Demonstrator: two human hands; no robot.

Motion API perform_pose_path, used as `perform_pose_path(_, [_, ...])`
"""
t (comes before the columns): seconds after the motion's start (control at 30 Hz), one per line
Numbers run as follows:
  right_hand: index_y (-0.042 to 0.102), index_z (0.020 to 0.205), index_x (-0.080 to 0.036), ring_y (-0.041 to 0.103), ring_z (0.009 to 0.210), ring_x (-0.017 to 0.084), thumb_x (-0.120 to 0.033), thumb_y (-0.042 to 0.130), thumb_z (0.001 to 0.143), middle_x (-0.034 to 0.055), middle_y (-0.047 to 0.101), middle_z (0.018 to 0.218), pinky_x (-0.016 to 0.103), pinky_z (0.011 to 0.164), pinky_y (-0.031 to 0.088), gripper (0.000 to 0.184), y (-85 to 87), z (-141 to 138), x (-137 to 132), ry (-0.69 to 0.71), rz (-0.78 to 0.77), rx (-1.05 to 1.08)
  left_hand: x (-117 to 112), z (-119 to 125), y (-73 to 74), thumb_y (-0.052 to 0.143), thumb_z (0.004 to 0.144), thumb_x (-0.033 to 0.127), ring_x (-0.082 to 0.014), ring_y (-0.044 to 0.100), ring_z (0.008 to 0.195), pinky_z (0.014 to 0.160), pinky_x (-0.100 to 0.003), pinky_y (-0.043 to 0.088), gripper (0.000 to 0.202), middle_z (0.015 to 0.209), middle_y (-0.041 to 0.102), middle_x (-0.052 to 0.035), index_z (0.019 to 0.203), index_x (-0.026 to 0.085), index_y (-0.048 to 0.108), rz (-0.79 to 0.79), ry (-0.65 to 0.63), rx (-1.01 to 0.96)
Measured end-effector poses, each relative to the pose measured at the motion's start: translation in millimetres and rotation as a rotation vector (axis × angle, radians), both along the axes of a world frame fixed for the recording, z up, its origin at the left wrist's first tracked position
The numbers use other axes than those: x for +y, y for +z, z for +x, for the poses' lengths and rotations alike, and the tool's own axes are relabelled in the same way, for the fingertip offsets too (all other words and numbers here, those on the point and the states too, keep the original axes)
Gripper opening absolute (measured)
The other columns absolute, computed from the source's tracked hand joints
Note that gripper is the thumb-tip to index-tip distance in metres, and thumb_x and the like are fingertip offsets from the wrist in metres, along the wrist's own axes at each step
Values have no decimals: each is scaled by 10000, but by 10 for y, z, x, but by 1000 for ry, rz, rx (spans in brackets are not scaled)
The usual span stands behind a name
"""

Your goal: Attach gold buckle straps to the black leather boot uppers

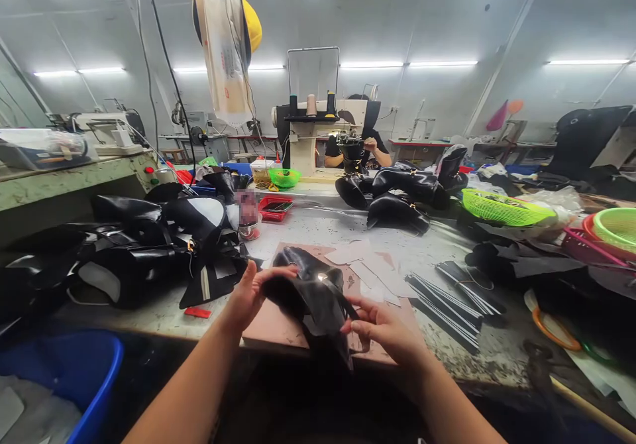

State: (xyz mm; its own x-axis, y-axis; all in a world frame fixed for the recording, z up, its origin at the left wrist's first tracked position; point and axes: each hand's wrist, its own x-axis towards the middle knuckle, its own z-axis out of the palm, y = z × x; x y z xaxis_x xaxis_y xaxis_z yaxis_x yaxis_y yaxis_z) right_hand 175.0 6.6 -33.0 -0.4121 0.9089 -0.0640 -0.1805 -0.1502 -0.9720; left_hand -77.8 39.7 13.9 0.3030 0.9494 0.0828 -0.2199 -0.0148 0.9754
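A shiny black leather boot upper (pixel 318 291) is held between my hands over a pinkish board (pixel 268 328) at the table's front edge. My left hand (pixel 251 291) grips its left edge, fingers over the leather and thumb raised. On the other side, my right hand (pixel 380 328) pinches a narrow black strap along the upper's right edge. Loose pale sheets (pixel 372 272) lie on the board behind the upper. Black strips with white lines (pixel 444 305) rest to the right of my right hand. A small red piece (pixel 197 313) lies left of my left hand.
Black boot uppers are heaped on the left (pixel 134 258) and at the back (pixel 402 192). A co-worker (pixel 382 152) sits behind a sewing machine (pixel 308 139). A green basket (pixel 507 207) stands right, a red tray (pixel 275 209) mid-table, a blue bin (pixel 106 378) low left.
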Motion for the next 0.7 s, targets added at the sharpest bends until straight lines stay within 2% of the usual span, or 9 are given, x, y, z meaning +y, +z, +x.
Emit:
perform_pose_path(0.07, [626, 913, -153, 568, 600, 126, -342, 711, 679, 32, 652, 726, 242, 535, 460, 312, -23, -22, -65, -44, 48, -42, -100, 26, -16, 341, 758, 704, -312, 548, 1018, 943, -410, 346, 655, 801, 672, -114, 660, 150, 676, 49, -101, 122])
perform_pose_path(0.13, [600, 796, -161, 580, 615, 130, -353, 685, 704, 41, 642, 795, 270, 573, 486, 229, -76, -70, -123, -227, 139, -40, -222, 50, -91, 464, 736, 640, -285, 578, 910, 856, -376, 396, 521, 697, 642, -80, 578, 169, 621, 87, -118, 285])
perform_pose_path(0.27, [533, 739, -190, 563, 601, 124, -308, 592, 769, 32, 619, 829, 297, 600, 492, 135, -188, -198, -210, -548, 369, 2, -471, 51, -322, 591, 672, 508, -170, 474, 576, 568, -261, 348, 367, 547, 516, -3, 520, 187, 498, 103, 137, 791])
perform_pose_path(0.33, [535, 745, -198, 550, 604, 125, -264, 531, 796, 19, 607, 779, 295, 610, 479, 83, -206, -253, -249, -585, 448, 18, -588, 3, -430, 526, 695, 547, -150, 402, 508, 513, -250, 280, 431, 485, 449, 12, 467, 191, 441, 61, 244, 983])
perform_pose_path(0.4, [535, 756, -202, 513, 556, 113, -251, 503, 801, 9, 588, 746, 272, 562, 450, 74, -203, -292, -288, -585, 448, 59, -707, -64, -525, 457, 719, 597, -153, 403, 481, 500, -252, 271, 503, 447, 431, 9, 424, 190, 429, -76, 249, 1037])
perform_pose_path(0.47, [535, 783, -206, 451, 499, 100, -292, 498, 811, -6, 545, 684, 246, 498, 403, 98, -200, -313, -323, -567, 384, 95, -830, -108, -613, 435, 721, 635, -163, 437, 464, 498, -257, 308, 558, 414, 442, 3, 395, 184, 468, -272, 168, 958])
perform_pose_path(0.53, [542, 806, -210, 415, 493, 106, -404, 486, 829, -14, 488, 635, 236, 469, 366, 203, -205, -318, -351, -550, 339, 92, -948, -94, -698, 440, 725, 651, -194, 527, 524, 554, -278, 396, 563, 470, 544, -18, 473, 172, 595, -411, 46, 719])
perform_pose_path(0.6, [547, 805, -208, 432, 537, 125, -552, 451, 818, -1, 472, 656, 246, 482, 368, 358, -209, -308, -369, -525, 366, 49, -1038, -29, -781, 460, 747, 624, -234, 613, 725, 700, -320, 459, 501, 696, 674, -44, 718, 187, 703, -451, -24, 425])
perform_pose_path(0.7, [525, 757, -202, 453, 570, 145, -676, 333, 806, 16, 479, 678, 269, 506, 380, 514, -181, -271, -380, -460, 497, -72, -1103, 76, -882, 565, 726, 561, -251, 562, 1053, 908, -361, 416, 455, 1081, 654, -56, 1036, 240, 653, -427, 49, 180])
